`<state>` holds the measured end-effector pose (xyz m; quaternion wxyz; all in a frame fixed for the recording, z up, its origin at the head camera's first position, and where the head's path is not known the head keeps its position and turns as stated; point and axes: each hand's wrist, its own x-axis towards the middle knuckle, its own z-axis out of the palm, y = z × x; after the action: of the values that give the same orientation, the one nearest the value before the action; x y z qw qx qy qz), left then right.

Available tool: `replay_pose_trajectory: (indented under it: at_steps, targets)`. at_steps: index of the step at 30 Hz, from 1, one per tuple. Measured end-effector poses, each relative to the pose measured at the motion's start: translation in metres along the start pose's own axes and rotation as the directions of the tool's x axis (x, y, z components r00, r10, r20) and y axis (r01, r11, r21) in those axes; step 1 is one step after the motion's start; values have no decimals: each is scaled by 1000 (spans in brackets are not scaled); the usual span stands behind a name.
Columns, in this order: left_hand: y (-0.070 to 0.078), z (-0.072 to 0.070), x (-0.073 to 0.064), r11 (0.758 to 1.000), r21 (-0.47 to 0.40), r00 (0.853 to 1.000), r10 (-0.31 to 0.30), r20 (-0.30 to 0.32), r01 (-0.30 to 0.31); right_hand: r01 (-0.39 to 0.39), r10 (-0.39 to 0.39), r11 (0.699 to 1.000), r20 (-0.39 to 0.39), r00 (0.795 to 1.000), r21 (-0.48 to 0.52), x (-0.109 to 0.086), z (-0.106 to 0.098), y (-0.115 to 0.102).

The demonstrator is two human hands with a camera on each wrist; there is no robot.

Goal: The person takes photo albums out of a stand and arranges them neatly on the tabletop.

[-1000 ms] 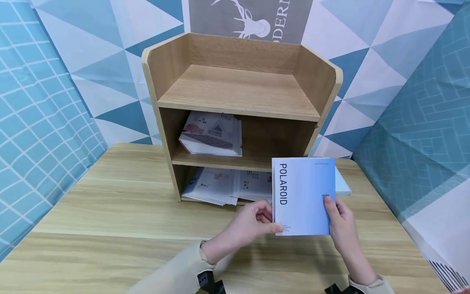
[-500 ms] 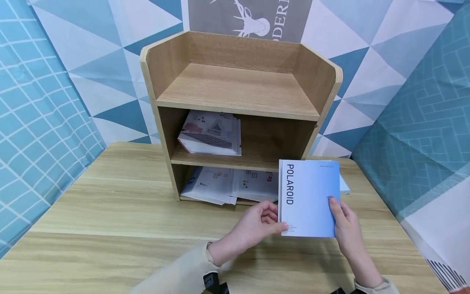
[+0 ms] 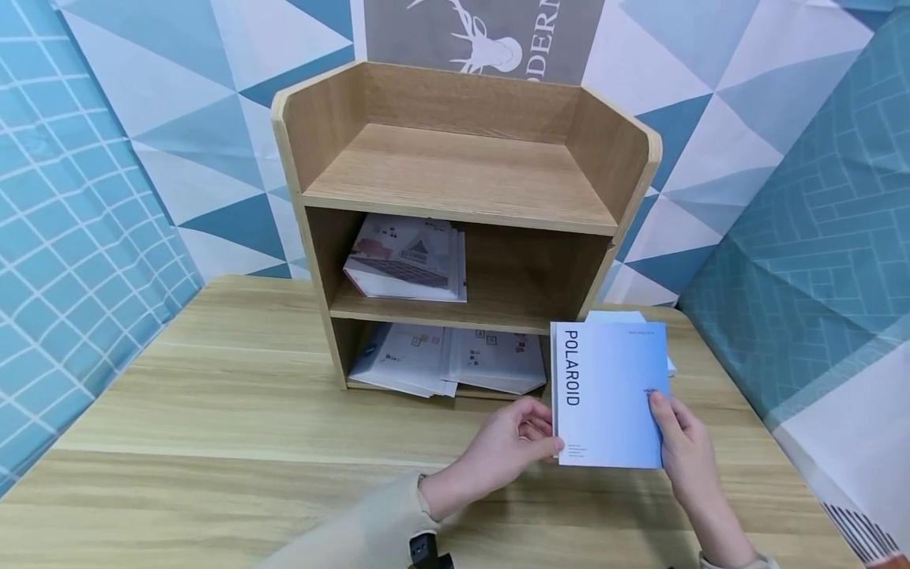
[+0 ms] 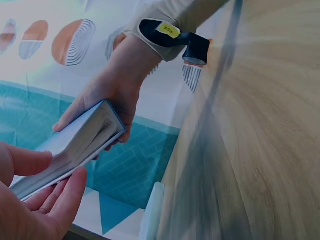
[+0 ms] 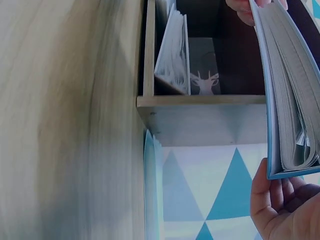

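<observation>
A blue photo album (image 3: 611,395) with POLAROID down its cover is held upright over the table, right of the shelf's lower front. My left hand (image 3: 508,446) pinches its lower left edge, thumb on the cover and fingers behind. My right hand (image 3: 686,446) grips the right edge, with the thumb on the front. In the right wrist view, the page edges of the album (image 5: 290,90) show between its covers. The left wrist view looks along the album (image 4: 70,150) from the left hand (image 4: 40,195) toward the right hand (image 4: 117,92).
A wooden shelf unit (image 3: 462,182) stands at the back of the table (image 3: 213,411). Its middle level holds stacked albums (image 3: 408,257) at the left; more albums (image 3: 490,359) fill the bottom level. Light blue flat items (image 3: 618,317) lie right of the shelf, partly hidden behind the held album.
Both hands have carried the album to the right and slightly toward me. More of the bottom level and of the light blue items now shows. The grip looks the same.
</observation>
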<state>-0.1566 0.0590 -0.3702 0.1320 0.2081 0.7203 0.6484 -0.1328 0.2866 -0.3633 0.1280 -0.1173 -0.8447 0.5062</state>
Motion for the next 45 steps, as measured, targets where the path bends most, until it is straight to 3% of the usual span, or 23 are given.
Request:
replay_pose_trajectory:
  at_steps: [6, 17, 23, 29, 34, 38, 41, 45]
  targets:
    - [-1, 10, 4, 998, 62, 1000, 11, -3, -11, -54, 54, 998, 33, 998, -14, 2, -7, 10]
    - [-6, 31, 10, 996, -86, 995, -30, -100, 21, -180, 178, 981, 40, 983, 68, 8, -18, 23]
    - [-10, 41, 9, 996, -81, 989, 16, -149, -28, -226, 225, 960, 28, 974, 162, 11, -22, 26]
    - [-11, 48, 9, 997, -68, 983, 27, -181, -39, -216, 221, 961, -10, 975, 174, 19, -26, 44]
    - [-12, 52, 10, 996, -79, 982, 31, -187, -46, -241, 245, 960, -14, 969, 140, 27, -31, 64]
    - [-14, 56, 12, 996, -77, 985, 28, -173, -42, -278, 283, 955, -32, 959, 108, 27, -34, 61]
    - [-15, 58, 14, 997, -73, 989, 7, -151, -18, -299, 301, 952, -18, 953, 61, 26, -37, 56]
    - [-17, 61, 14, 993, -111, 994, -47, -98, 36, -318, 319, 948, 21, 948, -30, 33, -44, 70]
